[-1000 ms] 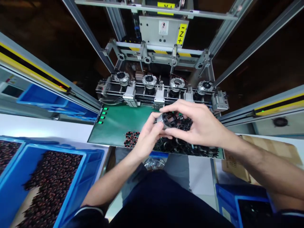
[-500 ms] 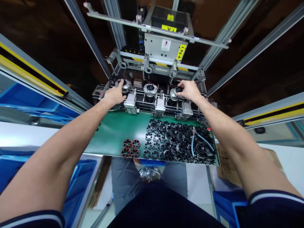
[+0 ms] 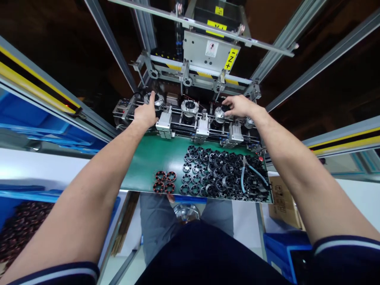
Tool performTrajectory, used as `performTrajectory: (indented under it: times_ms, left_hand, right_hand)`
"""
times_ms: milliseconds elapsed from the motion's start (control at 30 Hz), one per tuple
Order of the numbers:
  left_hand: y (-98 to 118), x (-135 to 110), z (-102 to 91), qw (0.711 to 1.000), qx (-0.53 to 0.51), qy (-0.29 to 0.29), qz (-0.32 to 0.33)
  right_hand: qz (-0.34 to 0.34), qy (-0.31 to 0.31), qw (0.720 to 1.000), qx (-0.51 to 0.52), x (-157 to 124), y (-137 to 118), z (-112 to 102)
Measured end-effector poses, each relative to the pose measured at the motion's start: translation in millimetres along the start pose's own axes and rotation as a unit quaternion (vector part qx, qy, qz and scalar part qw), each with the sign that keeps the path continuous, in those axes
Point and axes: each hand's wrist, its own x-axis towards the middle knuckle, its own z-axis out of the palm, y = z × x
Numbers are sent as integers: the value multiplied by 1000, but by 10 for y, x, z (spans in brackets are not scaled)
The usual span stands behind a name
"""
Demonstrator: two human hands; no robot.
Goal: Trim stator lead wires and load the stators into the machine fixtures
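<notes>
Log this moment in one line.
left hand: at leftmost round fixture | right hand: at third fixture from left | pliers: on black rings | red-and-black rings: on green mat

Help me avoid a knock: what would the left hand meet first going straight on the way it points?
Most likely the leftmost round metal holder; the left hand overlaps it in this view, but depth is unclear.

head; worn at head height; forward and down; near green worktop (image 3: 157, 154)

Shiny metal fixtures (image 3: 219, 115), smooth tabletop (image 3: 157, 154)
</notes>
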Motion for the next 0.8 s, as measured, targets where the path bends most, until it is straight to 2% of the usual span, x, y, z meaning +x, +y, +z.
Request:
performTrajectory:
  times_ms: [100, 233, 300, 367, 433, 500, 567, 667, 733, 800]
  left_hand:
    - [10, 10, 45, 1000, -9, -1, -4]
    - [22, -44, 17, 1000, -6, -1, -7]
    - [35, -85, -113, 1000, 17, -21, 1]
    - [78, -113, -337, 998, 45, -53, 11]
    - [185, -134, -605, 996, 62, -66, 20]
    - [374, -171, -824, 996, 64, -44, 32]
    - [639, -243, -911, 996, 60, -3, 61]
    - [1093, -415, -759, 992, 48, 25, 113]
    - [1347, -528, -540, 991, 45, 12, 126]
    - [1506, -595, -317, 992, 41, 3, 121]
  right_hand:
    - [21, 28, 997, -63, -273, -207, 288]
    - [142, -2, 983, -113, -511, -533, 691]
    - [157, -2, 982, -105, -527, -621, 743]
    - [151, -7, 985, -89, -528, -606, 660]
    - [119, -19, 991, -62, -581, -478, 481]
    - [80, -14, 996, -36, -716, -257, 284]
    - [72, 26, 997, -28, -913, 8, 144]
    - [129, 93, 986, -44, -1221, 383, 124]
    - [168, 88, 980, -53, -1365, 575, 237]
    - [188, 59, 979, -54, -1431, 721, 409]
